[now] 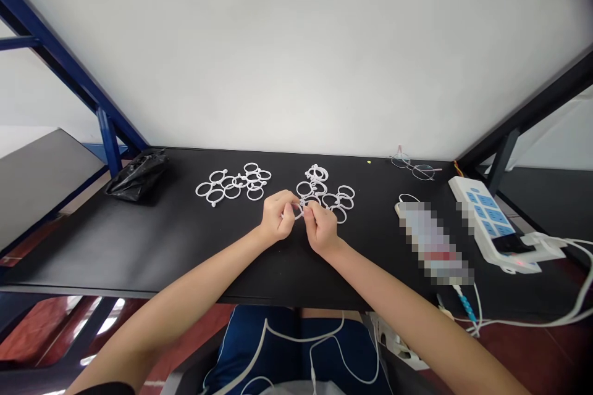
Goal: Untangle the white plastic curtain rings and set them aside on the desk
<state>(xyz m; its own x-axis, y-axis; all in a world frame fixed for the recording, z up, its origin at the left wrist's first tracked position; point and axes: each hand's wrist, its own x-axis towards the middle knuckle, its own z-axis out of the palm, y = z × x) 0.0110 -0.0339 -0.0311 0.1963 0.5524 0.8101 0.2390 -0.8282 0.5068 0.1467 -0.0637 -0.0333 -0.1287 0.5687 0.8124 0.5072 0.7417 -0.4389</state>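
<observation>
Blue shorts [243, 342] crossed by a white cable [257, 352] lie nearest the head camera, on the near side of the held ring [299, 216]. That small white ring sits between the hands above the tabletop [222, 265]: the left hand [279, 216] grips just left of it, the right hand [320, 225] just right, fingertips pinched. Being round, it shows no long axis; the line joining the hands runs sideways through it. Beyond and right of the held ring spreads one group of rings [346, 202], nearer the right hand; whether they link to it, fingers hide. Farther left lies another cluster of rings [231, 191], nearer the left hand.
</observation>
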